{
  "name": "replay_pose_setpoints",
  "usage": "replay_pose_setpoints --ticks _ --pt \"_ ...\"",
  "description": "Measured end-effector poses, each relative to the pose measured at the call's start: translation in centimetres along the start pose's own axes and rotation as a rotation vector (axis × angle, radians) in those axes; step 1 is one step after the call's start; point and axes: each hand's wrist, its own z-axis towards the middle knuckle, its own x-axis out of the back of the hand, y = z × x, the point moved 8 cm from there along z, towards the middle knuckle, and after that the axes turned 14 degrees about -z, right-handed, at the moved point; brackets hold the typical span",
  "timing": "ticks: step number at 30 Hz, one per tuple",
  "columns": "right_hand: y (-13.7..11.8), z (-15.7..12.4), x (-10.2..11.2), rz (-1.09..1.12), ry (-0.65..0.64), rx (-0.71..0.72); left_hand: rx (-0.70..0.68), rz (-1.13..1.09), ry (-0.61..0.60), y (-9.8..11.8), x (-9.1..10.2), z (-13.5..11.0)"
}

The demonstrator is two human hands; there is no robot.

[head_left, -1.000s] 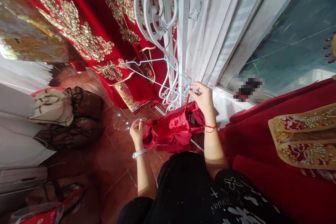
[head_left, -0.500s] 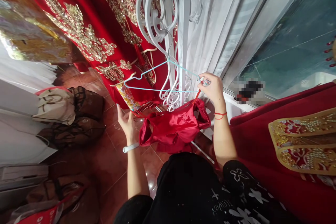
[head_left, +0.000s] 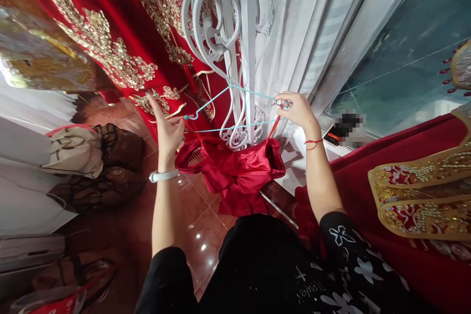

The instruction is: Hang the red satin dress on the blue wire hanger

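Nearest: person's lap in black clothing (head_left: pixel 265 265) with white print, bottom centre. Both forearms reach up and forward from it.

Left hand (head_left: pixel 165 127) raised, white wristband (head_left: pixel 163 175) on wrist. Its fingers (head_left: pixel 154 108) are mostly spread apart and pointing up; thumb side touches the left tip of the light blue wire hanger (head_left: pixel 235 108), where a thin red strap meets it. Cannot tell if the strap is actually pinched there.

Right hand (head_left: pixel 298 110), red string bracelet (head_left: pixel 312 143) on wrist, fingers together, clamped on the right tip of the hanger along with a red strap that drops from the hand to the garment.

Red satin garment (head_left: pixel 235 169) hangs bunched just below the hanger bar, between the two hands, slung by its straps from both hanger ends, above the floor.

Hanger hook is caught on the white scrolled metal stand (head_left: pixel 221 34) right behind it.

Below: glossy reddish-brown tile floor (head_left: pixel 198 235). Right side: red cloth with gold beaded trim (head_left: pixel 419 196), close to the right arm. Left side: pile of bags (head_left: pixel 95 157), cream and dark mesh, on the floor well apart from the hands.

Farther back: red robe with gold embroidery (head_left: pixel 110 49) hanging behind the stand, upper left. White curtain (head_left: pixel 294 29) beside the stand, then window glass (head_left: pixel 415 49) at upper right.
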Motion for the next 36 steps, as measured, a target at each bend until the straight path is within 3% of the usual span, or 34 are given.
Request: replay_pose_setpoints --ticks 2,4,8,9,11,13,16,20,23,26,31,33,36 --pt "0.0 -0.1 -0.3 -0.011 0.015 0.001 0.057 0.075 -0.137 -0.6 -1.6 0.1" --pt "-0.1 -0.3 -0.5 -0.021 0.042 -0.005 0.085 0.148 -0.198 -0.8 -1.8 -0.5" --pt "-0.4 -1.8 -0.3 -0.072 0.256 -0.097 -0.118 0.335 -0.096 0.8 1.5 -4.3" --pt "-0.7 -2.5 -0.3 -0.077 0.335 -0.144 -0.137 0.394 -0.127 0.6 2.0 -5.8" --pt "-1.8 -4.0 -1.1 -0.047 0.434 -0.215 -0.015 0.493 -0.402 -1.9 1.8 -9.2" --pt "-4.3 -4.5 -3.5 0.015 0.382 -0.19 0.141 0.564 -0.62 -4.8 2.0 -12.5" --pt "-10.2 -3.6 -9.2 0.073 0.094 0.004 0.236 0.576 -0.708 -6.9 2.7 -15.0" --pt "-17.1 -2.2 -15.7 0.09 -0.174 0.211 0.175 0.609 -0.606 -5.4 3.1 -14.0" --pt "-18.6 -1.7 -18.1 0.105 -0.262 0.181 0.146 0.663 -0.529 -3.7 3.2 -12.7" --pt "-18.2 -1.9 -18.3 0.115 -0.278 0.121 0.136 0.539 -0.433 -2.6 3.3 -11.7" --pt "-17.4 -3.0 -17.5 0.116 -0.256 0.064 0.111 0.199 0.074 -2.0 6.3 -9.8" --pt "-17.4 -3.3 -17.3 0.121 -0.256 0.059 0.12 0.037 0.13 -2.1 6.4 -8.9" --pt "-17.5 -3.7 -17.0 0.103 -0.251 0.068 0.046 -0.038 0.079 -0.6 5.3 -6.3"
